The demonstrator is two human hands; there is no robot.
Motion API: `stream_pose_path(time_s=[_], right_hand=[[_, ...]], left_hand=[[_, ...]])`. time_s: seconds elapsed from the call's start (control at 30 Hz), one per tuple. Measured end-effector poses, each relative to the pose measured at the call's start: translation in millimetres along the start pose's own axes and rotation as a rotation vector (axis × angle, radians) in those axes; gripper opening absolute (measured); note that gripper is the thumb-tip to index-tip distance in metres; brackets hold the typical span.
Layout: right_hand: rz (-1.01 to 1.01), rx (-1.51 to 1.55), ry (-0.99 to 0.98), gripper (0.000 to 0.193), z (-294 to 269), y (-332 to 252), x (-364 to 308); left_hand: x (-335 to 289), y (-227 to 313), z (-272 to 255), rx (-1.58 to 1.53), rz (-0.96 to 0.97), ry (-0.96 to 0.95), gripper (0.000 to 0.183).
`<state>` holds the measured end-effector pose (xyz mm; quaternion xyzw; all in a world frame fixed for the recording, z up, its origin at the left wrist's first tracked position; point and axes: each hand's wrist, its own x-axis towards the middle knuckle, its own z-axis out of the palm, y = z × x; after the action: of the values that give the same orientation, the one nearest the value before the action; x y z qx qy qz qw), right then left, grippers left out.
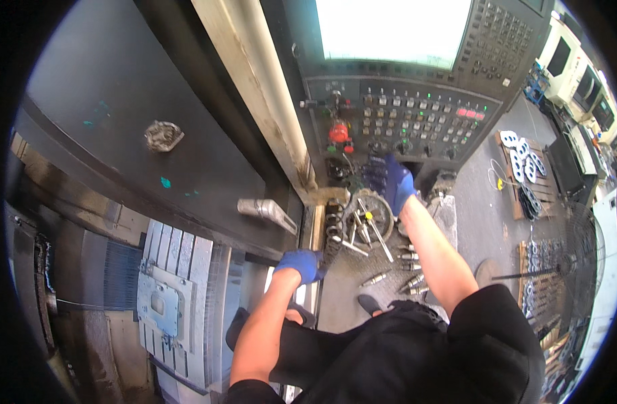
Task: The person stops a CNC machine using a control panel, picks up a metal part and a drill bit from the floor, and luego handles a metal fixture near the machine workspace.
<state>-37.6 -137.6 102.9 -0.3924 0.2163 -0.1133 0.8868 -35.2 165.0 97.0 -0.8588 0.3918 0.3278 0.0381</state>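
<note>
My right hand (392, 183), in a blue glove with dark fingers, reaches to the lower edge of the machine's control panel (423, 124). Its fingers are stretched out just below the row of knobs, and I cannot tell whether they touch. My left hand (300, 266), also gloved in blue, is closed beside the door frame's lower end. Whatever it holds is dark and mostly hidden, close to a black coiled cable (333, 225). Between the hands lies a round tray (387, 232) with metal T-handled tools in it. A red emergency stop button (339, 132) sits left of my right hand.
At left stands the dark machine door (167, 87) with a metal handle (267, 214); below it is a slotted machine table (170, 242) with a plate fixture. Several tool holders (413, 283) lie right of my legs. A fan (571, 259) and pallets of metal parts (524, 168) stand farther right.
</note>
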Motion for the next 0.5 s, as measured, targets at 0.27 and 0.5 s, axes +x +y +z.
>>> stream_pose_path(time_s=[0.27,0.5], right_hand=[[0.016,-0.062,-0.023,0.052,16,-6,0],[0.055,0.019,-0.04,0.041,17,0,14]], left_hand=[[-2,1,1,-0.055,0.025,0.028,0.052],[-5,-2,6,-0.061,0.003,0.028,0.056]])
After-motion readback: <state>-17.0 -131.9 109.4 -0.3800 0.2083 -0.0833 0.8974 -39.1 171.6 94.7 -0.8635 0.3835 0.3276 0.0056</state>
